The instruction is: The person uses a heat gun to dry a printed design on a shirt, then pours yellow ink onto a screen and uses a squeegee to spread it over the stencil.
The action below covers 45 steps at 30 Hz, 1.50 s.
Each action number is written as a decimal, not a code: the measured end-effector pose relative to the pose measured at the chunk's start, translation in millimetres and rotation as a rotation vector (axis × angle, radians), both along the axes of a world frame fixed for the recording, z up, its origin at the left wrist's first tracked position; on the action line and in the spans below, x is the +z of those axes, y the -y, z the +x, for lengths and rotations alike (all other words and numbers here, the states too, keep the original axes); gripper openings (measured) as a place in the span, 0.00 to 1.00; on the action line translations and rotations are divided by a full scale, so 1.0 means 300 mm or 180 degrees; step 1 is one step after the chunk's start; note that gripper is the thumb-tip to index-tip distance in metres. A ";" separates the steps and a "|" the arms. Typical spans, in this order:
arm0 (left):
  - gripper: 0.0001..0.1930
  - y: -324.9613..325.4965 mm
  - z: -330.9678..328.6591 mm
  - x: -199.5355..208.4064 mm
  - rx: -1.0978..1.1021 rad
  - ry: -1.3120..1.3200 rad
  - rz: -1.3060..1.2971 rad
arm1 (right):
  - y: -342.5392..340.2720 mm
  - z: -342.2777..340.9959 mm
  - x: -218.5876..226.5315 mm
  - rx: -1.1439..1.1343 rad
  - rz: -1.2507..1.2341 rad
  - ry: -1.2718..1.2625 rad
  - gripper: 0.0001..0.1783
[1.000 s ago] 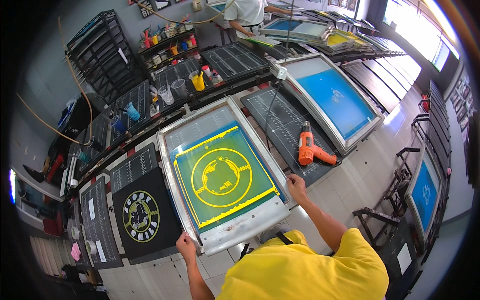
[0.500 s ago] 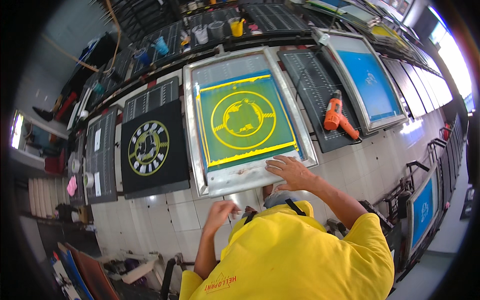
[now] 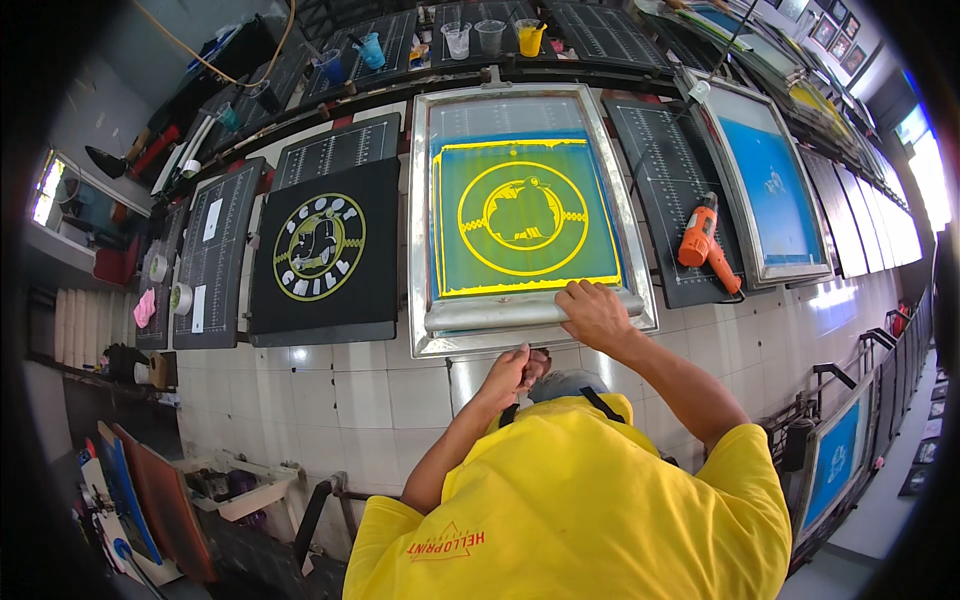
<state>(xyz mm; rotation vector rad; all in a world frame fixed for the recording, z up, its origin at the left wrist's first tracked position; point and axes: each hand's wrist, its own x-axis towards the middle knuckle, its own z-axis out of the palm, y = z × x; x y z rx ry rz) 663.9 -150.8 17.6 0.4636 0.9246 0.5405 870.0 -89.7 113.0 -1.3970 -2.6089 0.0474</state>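
Observation:
A silver-framed printing screen (image 3: 421, 200) lies in front of me, its mesh (image 3: 545, 277) bearing a round emblem outlined in yellow ink. Across its near end rests a long silver squeegee (image 3: 480, 315). My right hand (image 3: 597, 315) has its fingers curled over the squeegee's right part. Just below the frame's near edge is my left hand (image 3: 510, 375), closed, with the thumb uppermost; what it holds, if anything, is hidden. Left of the screen, a black cloth (image 3: 375, 215) with a round white and yellow-green print covers a board.
An orange heat gun (image 3: 702, 245) lies on a black board (image 3: 650, 150) to the right. Beyond it stands another framed blue screen (image 3: 765, 215). Cups of ink, one of them yellow (image 3: 529, 38), line the far side. A pink cloth (image 3: 145, 308) sits at far left.
My right hand has gone from lying spread at the screen's near end to curling over the squeegee. The left hand has moved up and right, to the frame's near edge. The view has shifted.

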 end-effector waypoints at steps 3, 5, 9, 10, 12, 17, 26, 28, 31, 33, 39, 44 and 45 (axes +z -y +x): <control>0.18 -0.020 -0.008 -0.006 0.0109 0.0442 -0.0267 | 0.003 0.009 0.040 -0.0014 -0.0198 -0.0024 0.16; 0.18 -0.029 -0.008 0.008 0.0101 0.0647 -0.0455 | 0.006 0.020 0.048 -0.0062 -0.0325 -0.0053 0.17; 0.18 -0.035 -0.019 -0.011 0.0046 0.0797 -0.0647 | -0.008 0.025 0.038 -0.0012 -0.0144 0.0011 0.18; 0.18 -0.032 -0.022 -0.013 0.0030 0.0849 -0.0660 | -0.019 0.022 0.022 -0.0026 -0.0094 0.0015 0.19; 0.18 -0.034 -0.021 -0.019 0.0036 0.0904 -0.0743 | -0.029 0.026 0.011 -0.0056 -0.0097 0.0003 0.19; 0.16 -0.046 -0.024 -0.010 0.0069 0.0962 -0.0985 | -0.036 0.025 0.018 -0.0050 -0.0155 -0.0120 0.18; 0.14 -0.068 -0.041 -0.041 -0.0071 0.1231 -0.1410 | -0.040 0.027 0.031 -0.0046 -0.0234 -0.0217 0.13; 0.15 -0.070 -0.042 -0.020 -0.0063 0.1175 -0.1378 | -0.041 0.029 0.026 -0.0060 -0.0231 -0.0237 0.13; 0.17 -0.049 -0.035 -0.002 -0.0109 0.0889 -0.0770 | -0.048 0.033 0.018 -0.0077 -0.0238 -0.0167 0.14; 0.18 -0.020 -0.014 0.001 -0.0005 0.0421 -0.0273 | -0.057 0.026 0.029 -0.0106 -0.0292 -0.0130 0.14; 0.14 -0.020 -0.113 0.243 -0.0037 -0.1844 0.2938 | -0.051 0.029 0.025 -0.0083 -0.0242 -0.0155 0.14; 0.20 -0.238 -0.233 0.520 -0.1182 -0.4289 0.5023 | -0.048 0.039 0.027 -0.0114 -0.0358 0.0014 0.14; 0.21 -0.267 -0.264 0.453 -0.1579 -0.4299 0.4954 | -0.045 0.037 0.036 -0.0110 -0.0417 -0.0010 0.14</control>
